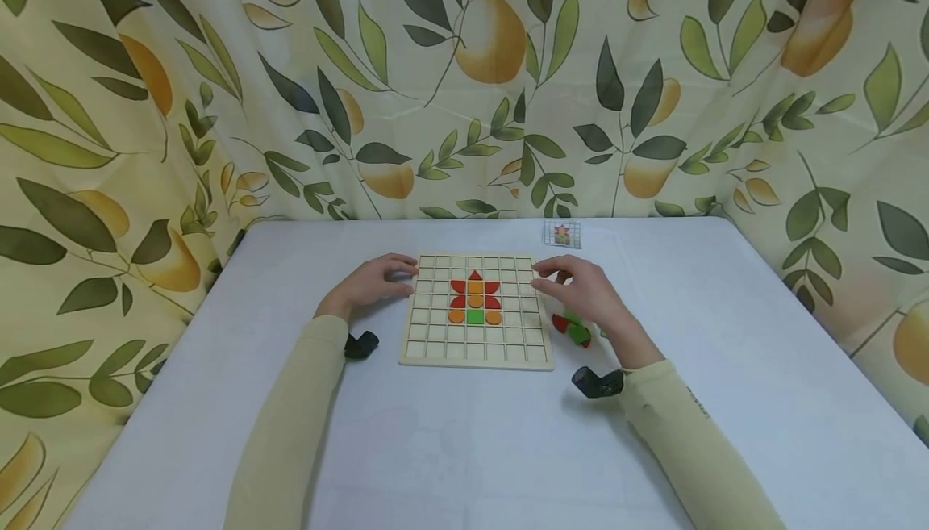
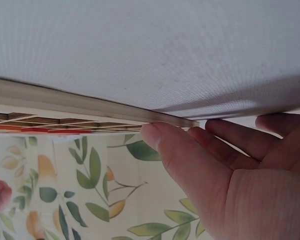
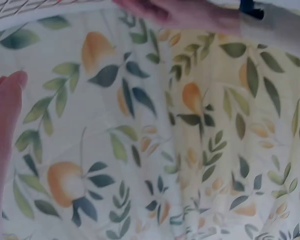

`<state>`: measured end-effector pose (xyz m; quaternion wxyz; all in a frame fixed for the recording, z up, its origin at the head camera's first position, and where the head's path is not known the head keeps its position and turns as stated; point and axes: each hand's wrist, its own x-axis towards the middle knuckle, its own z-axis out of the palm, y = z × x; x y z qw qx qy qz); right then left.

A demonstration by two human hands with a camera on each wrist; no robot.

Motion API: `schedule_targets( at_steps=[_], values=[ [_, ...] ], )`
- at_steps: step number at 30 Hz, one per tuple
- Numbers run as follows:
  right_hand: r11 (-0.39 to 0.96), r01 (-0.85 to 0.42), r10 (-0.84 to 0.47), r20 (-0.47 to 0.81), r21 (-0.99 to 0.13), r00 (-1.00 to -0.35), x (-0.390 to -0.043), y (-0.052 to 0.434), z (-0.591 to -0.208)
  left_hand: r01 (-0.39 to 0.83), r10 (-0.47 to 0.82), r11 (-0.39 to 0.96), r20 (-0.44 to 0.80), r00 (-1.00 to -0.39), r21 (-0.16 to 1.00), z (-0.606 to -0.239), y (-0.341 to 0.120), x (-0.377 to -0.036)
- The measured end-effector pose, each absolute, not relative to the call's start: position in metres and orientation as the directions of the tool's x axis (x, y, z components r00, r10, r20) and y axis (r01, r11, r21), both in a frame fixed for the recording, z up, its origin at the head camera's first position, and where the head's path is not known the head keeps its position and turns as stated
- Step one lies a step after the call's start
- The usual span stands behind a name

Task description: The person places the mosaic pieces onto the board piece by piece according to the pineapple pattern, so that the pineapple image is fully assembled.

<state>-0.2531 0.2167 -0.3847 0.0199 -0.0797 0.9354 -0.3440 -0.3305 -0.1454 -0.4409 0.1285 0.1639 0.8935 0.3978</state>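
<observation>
Head view: a wooden grid board (image 1: pixel 476 310) lies flat on the white table (image 1: pixel 726 336), centred in front of the person. Red, orange and green tiles (image 1: pixel 475 299) fill cells in its middle, forming a flower shape. The left hand (image 1: pixel 373 281) rests on the table at the board's left far corner, fingers extended and touching the edge. The right hand (image 1: pixel 584 288) sits at the board's right edge, fingers loosely bent, tips at the rim; whether they pinch anything cannot be told. Loose red and green pieces (image 1: pixel 572 327) lie on the table just beside the board, under the right hand. A small pattern card (image 1: pixel 562 233) lies beyond the board, near the far edge of the table.

Left wrist view: the left hand's fingers (image 2: pixel 190 155) are straight, with the tips against the board edge (image 2: pixel 90 102). They hold nothing.

Right wrist view: only a blurred part of the right hand (image 3: pixel 5 150) shows at the left, against the leaf-print curtain (image 3: pixel 190 150). Its grip cannot be told.
</observation>
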Motion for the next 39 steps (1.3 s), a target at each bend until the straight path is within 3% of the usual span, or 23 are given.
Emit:
schedule_targets(
  at_steps=[15, 39],
  values=[
    [0.728, -0.107, -0.080, 0.071, -0.677, -0.994, -0.256, 0.282, -0.368, 0.215, 0.405, 0.651, -0.093, -0.910, 0.728, -0.438, -0.144, -0.328],
    [0.798, -0.033, -0.195, -0.206, -0.602, -0.959, -0.265, 0.299, -0.391, 0.185, 0.402, 0.614, -0.102, -0.910, 0.768, -0.440, -0.145, -0.330]
  ],
)
